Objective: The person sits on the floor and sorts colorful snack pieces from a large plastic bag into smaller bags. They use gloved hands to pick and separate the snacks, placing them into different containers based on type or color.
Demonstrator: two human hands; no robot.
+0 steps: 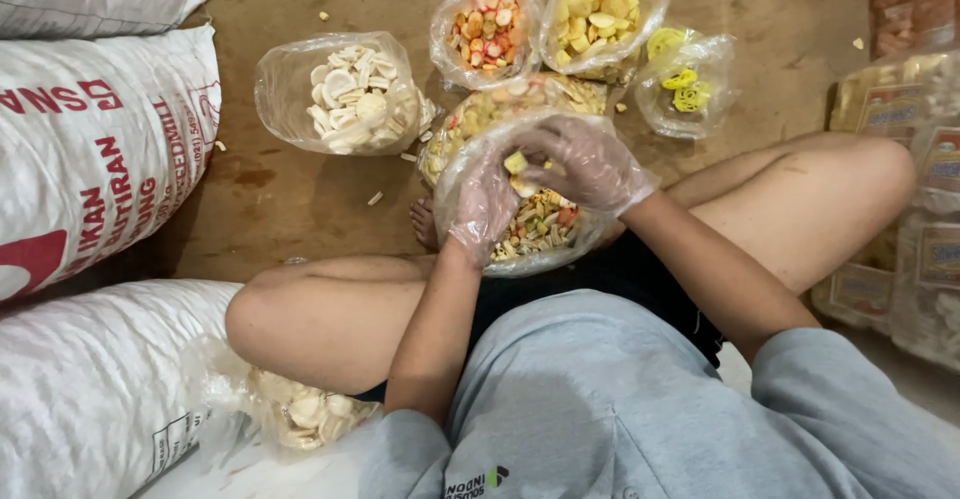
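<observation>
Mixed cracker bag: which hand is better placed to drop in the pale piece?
Right, probably. The right hand already pinches the pale piece over the mixed cracker bag, while the left hand holds the bag's rim open.

White woven sacks (95,149); stacked packaged snack bags (915,189) beside wooden floor (280,204).

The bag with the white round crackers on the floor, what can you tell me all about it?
The bag of white crackers is clear, crinkly plastic, open at the top and slumped on the brown floor. It is full of pale round discs, piled loosely. It lies left of the other snack bags, and neither of the hands touches it. A few crumbs lie beside it.
</observation>
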